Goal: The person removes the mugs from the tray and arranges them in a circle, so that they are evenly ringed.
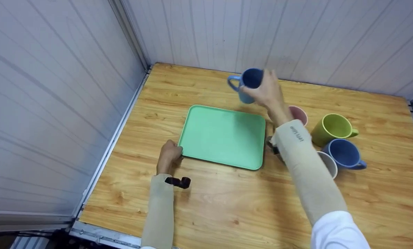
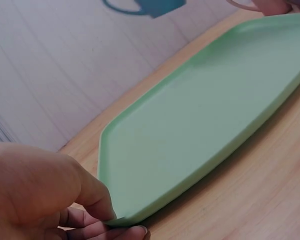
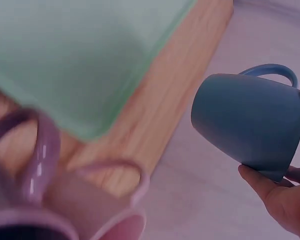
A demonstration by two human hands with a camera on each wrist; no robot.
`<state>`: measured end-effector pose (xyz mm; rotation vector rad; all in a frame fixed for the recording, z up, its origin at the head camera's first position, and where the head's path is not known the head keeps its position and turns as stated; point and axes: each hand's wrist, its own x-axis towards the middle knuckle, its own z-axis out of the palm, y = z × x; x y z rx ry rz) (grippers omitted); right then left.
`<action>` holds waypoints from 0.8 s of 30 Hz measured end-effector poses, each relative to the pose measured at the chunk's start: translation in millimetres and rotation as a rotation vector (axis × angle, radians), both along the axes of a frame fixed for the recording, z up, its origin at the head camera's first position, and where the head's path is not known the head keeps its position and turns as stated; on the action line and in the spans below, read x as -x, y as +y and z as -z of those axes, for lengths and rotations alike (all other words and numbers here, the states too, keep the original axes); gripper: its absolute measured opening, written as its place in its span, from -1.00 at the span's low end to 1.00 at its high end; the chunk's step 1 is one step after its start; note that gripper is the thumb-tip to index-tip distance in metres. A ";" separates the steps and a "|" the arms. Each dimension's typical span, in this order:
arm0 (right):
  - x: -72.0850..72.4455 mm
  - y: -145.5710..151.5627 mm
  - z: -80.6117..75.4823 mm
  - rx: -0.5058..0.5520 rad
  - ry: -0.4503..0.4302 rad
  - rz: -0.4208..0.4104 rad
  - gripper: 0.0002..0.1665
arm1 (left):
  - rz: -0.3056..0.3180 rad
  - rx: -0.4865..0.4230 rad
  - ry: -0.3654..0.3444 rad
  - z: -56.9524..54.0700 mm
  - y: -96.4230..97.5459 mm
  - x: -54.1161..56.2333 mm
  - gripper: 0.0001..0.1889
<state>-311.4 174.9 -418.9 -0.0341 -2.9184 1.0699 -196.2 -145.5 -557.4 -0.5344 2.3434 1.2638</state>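
Observation:
My right hand grips a light-blue mug by its rim and side, in the air over the back of the table. The mug's handle points left in the head view. Seen from the right wrist, the thumb and fingers lie about the mug's mouth end. At the near left corner of a green rectangular tray, my left hand pinches the edge. The left wrist view has the thumb on top of the tray's rim and fingers beneath it. Nothing stands on the tray.
Right of the tray stand a pink mug, a yellow-green mug, a darker blue mug and a white mug. My right forearm partly covers this group. A purple mug handle shows in the right wrist view. Panel walls border the table.

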 end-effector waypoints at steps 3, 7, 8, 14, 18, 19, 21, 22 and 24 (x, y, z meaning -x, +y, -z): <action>0.9 28.5 -7.5 0.000 -0.007 0.070 0.13 | -0.007 -0.007 0.001 -0.1 0.2 -0.3 -0.92; 0.4 60.8 -6.8 -0.011 -0.018 0.144 0.19 | -0.023 -0.009 0.007 0.3 0.3 -1.3 -0.98; 0.0 67.5 -5.4 -0.014 -0.019 0.161 0.20 | -0.027 -0.010 0.006 0.3 0.4 -1.5 -0.97; -4.9 96.2 4.9 -0.008 -0.064 0.232 0.29 | -0.045 -0.032 0.014 0.2 -0.5 -4.2 -0.96; -8.3 110.3 12.1 -0.021 -0.089 0.253 0.32 | -0.056 -0.040 0.012 1.7 0.1 -5.7 -0.95; -9.1 113.5 13.8 -0.026 -0.092 0.256 0.33 | -0.057 -0.039 0.012 2.0 0.3 -5.9 -0.95; -10.8 119.7 17.2 -0.042 -0.091 0.259 0.34 | -0.055 -0.030 0.011 2.0 0.8 -6.2 -0.94; -11.5 122.6 18.6 -0.045 -0.093 0.260 0.34 | -0.053 -0.024 0.011 2.0 1.0 -6.4 -0.94; -13.2 128.4 21.2 -0.047 -0.101 0.263 0.35 | -0.043 -0.009 0.016 1.9 1.6 -6.7 -0.93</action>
